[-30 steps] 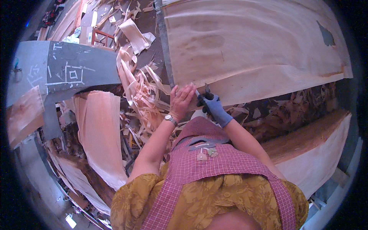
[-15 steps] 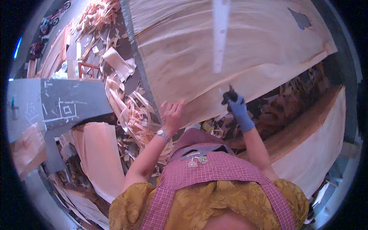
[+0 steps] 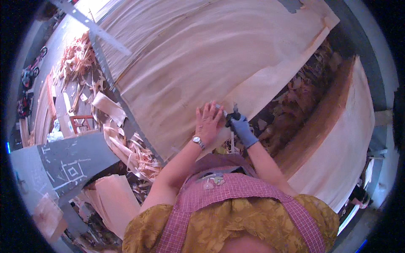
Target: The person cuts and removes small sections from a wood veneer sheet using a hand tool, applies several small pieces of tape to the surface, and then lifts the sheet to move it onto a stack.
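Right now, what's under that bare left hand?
The big pale wood sheet spreads beneath the left hand. The patch it covers is hidden, so I can't tell if any little bits lie there. Beside it, the gloved right hand holds a dark tool.

looks down from the wearer's head, through the left of two fisheye cameras worn side by side. faces ahead, upright and unmirrored, over the checked apron (image 3: 236, 187) close below to the left hand (image 3: 207, 125) and right hand (image 3: 241, 127) near mid-frame. takes in the wood sheet (image 3: 190, 69) beyond and, farther off at upper left, a heap of pale strips (image 3: 78, 57).
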A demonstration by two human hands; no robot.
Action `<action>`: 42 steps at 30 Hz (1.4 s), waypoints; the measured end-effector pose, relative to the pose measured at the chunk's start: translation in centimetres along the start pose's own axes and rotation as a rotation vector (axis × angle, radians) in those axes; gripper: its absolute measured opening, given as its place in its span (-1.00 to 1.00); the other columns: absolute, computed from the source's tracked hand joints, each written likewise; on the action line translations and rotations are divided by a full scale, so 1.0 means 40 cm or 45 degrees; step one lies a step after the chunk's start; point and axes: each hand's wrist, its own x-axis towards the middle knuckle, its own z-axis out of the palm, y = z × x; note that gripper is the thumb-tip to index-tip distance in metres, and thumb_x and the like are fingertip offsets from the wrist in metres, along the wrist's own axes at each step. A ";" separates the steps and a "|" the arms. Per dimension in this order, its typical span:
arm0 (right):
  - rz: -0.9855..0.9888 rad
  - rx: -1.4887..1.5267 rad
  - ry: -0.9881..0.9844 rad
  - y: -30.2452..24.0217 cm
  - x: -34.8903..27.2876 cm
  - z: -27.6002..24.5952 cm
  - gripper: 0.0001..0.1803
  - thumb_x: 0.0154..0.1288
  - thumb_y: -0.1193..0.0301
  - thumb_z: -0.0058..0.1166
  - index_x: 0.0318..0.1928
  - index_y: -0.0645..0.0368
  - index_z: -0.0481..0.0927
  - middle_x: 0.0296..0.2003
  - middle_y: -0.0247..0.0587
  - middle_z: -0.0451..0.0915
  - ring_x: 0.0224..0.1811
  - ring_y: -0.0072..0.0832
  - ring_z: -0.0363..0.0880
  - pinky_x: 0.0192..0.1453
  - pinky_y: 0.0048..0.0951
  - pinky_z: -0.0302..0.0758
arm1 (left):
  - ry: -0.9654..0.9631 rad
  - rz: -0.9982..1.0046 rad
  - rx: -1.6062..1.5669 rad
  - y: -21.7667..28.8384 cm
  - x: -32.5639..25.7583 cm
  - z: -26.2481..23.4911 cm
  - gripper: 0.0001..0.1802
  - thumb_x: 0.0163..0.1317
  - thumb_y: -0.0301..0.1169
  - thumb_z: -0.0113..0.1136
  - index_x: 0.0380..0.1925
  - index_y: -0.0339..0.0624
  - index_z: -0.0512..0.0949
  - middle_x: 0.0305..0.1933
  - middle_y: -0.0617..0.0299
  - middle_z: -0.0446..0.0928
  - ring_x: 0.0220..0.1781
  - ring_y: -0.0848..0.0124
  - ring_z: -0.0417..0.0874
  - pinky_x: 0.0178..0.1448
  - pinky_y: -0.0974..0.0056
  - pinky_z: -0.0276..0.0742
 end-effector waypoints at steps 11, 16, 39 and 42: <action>-0.268 -0.164 0.259 -0.072 -0.076 -0.496 -0.78 0.30 0.45 0.09 -0.06 0.24 0.56 -0.28 -0.19 0.67 -0.26 -0.49 0.64 -0.14 -0.41 0.56 | 0.103 0.247 -0.240 0.244 0.326 -0.038 -0.20 0.10 -0.03 0.26 0.36 0.02 0.28 0.49 0.05 0.12 0.55 0.05 0.01 0.55 -0.13 -0.18; -0.377 -0.137 0.118 -0.206 0.085 -0.661 -0.81 0.31 0.46 0.10 -0.10 0.27 0.56 -0.32 -0.25 0.67 -0.36 -0.57 0.59 -0.22 -0.46 0.54 | -0.093 0.030 -0.161 0.330 0.401 0.047 -0.04 0.04 0.05 0.29 0.41 -0.05 0.17 0.51 0.00 0.07 0.58 0.09 -0.07 0.57 -0.13 -0.24; -0.612 -1.482 -0.148 -0.276 0.496 -0.699 -0.76 0.30 0.28 -0.01 -0.21 0.18 0.59 -0.23 0.00 0.65 -0.18 -0.15 0.67 -0.05 -0.17 0.55 | 0.088 0.053 0.156 0.403 0.723 0.142 -0.35 0.18 -0.23 0.12 0.32 -0.06 0.34 0.40 0.24 0.31 0.39 0.16 0.30 0.42 -0.13 0.14; -0.574 -1.443 -0.072 -0.325 0.484 -0.760 -0.72 0.33 0.22 0.00 -0.20 0.20 0.55 -0.31 -0.02 0.66 -0.23 -0.18 0.67 -0.10 -0.18 0.54 | 0.146 0.115 0.220 0.389 0.719 0.159 -0.40 0.21 -0.23 0.10 0.28 -0.07 0.37 0.38 0.21 0.33 0.36 0.15 0.33 0.40 -0.12 0.16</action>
